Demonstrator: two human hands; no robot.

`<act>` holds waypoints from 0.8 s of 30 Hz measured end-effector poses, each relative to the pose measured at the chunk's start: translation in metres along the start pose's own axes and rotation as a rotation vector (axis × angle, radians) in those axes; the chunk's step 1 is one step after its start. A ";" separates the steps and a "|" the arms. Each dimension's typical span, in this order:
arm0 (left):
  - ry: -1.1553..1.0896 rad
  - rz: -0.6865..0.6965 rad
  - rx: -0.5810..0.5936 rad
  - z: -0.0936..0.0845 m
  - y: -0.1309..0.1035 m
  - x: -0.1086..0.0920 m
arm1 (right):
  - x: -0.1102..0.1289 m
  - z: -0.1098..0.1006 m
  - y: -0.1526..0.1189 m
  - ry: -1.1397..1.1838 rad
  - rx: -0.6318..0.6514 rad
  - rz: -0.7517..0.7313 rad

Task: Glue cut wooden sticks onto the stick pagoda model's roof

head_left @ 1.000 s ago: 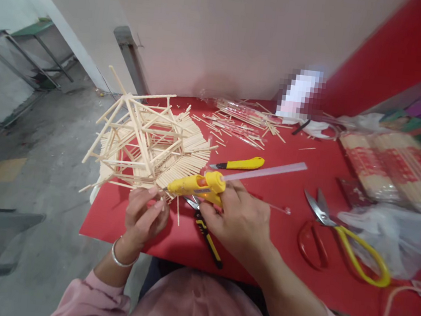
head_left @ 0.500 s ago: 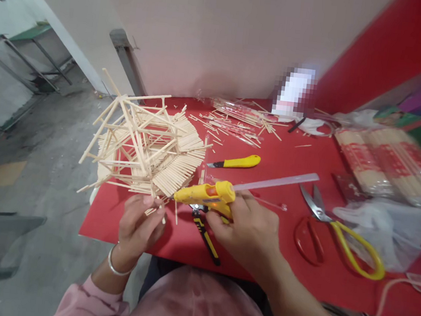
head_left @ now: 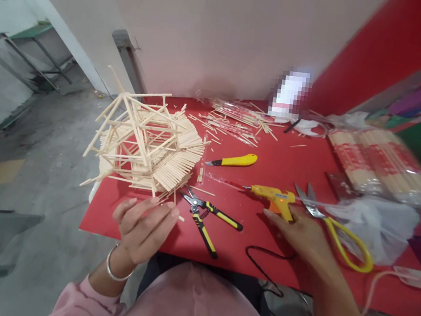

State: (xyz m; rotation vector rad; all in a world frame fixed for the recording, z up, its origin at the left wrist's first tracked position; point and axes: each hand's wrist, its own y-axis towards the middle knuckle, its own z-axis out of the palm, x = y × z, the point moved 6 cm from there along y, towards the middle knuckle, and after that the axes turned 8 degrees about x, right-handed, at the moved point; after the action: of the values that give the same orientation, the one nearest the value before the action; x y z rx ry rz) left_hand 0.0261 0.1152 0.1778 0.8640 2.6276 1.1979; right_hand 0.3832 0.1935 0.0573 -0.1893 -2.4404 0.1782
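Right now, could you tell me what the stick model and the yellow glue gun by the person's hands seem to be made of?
The pale stick model looks like bare, unpainted wood or bamboo: thin straight rods, matt and cream-coloured. The yellow glue gun lying on the red table, beside the right hand, looks like smooth moulded plastic with a slight sheen; its thin nozzle is too small to judge.

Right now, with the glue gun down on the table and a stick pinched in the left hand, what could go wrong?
The glue gun lies by the right hand, nozzle pointing at the cutters; it may drip on the red table. Its cord trails off the near edge and could snag. The left hand is close to the stick model, which overhangs the table's left edge; a nudge might tip it.
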 end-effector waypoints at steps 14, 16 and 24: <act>-0.111 -0.002 0.023 -0.008 0.004 0.004 | 0.234 0.017 -0.096 0.138 -0.286 -1.055; -0.132 0.011 0.025 -0.009 0.002 0.008 | 0.238 0.023 -0.092 0.144 -0.262 -1.064; -0.179 0.018 0.025 -0.004 -0.003 0.019 | 0.242 0.035 -0.087 0.145 -0.269 -1.057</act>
State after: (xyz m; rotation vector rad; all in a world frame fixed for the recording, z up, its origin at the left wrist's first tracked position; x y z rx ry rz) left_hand 0.0077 0.1215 0.1810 0.9533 2.5019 1.0406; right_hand 0.1678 0.1494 0.1963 0.9227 -2.0968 -0.6022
